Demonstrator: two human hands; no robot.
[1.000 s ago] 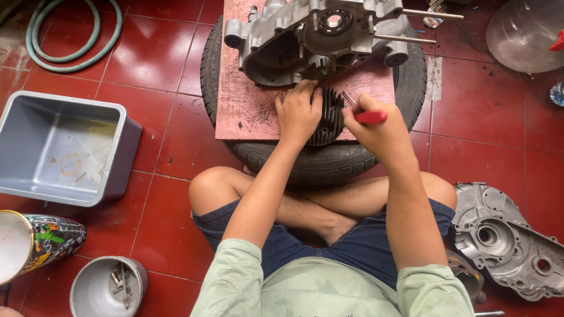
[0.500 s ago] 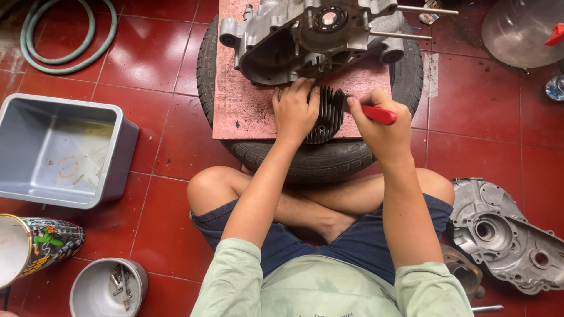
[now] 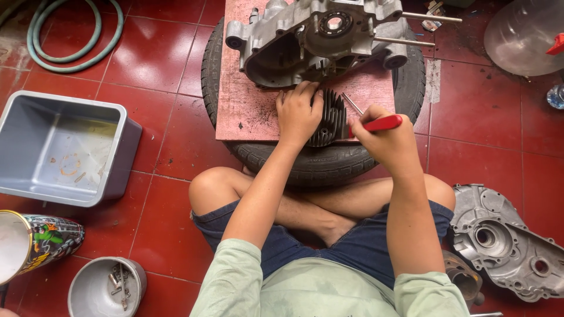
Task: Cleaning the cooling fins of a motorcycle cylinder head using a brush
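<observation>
I sit cross-legged on a red tiled floor before a black tyre [image 3: 329, 167] with a pink board [image 3: 247, 105] laid across it. My left hand [image 3: 298, 113] presses down on a dark finned engine cylinder [image 3: 333, 120] at the board's near edge. My right hand [image 3: 385, 138] grips a red-handled screwdriver [image 3: 379, 123], its metal shaft pointing up-left beside the cylinder's fins. Just beyond both hands a grey engine crankcase [image 3: 317, 35] with long studs rests on the board.
A grey plastic tub [image 3: 59, 147] stands at the left, with a printed tin [image 3: 35, 240] and a small metal bowl of bolts [image 3: 106, 287] below it. An engine side cover [image 3: 505, 240] lies at the right. A green hose [image 3: 64, 35] and a clear bottle [image 3: 523, 35] sit farther back.
Both hands stay on the cylinder and screwdriver, with only small shifts. The view has drifted slightly.
</observation>
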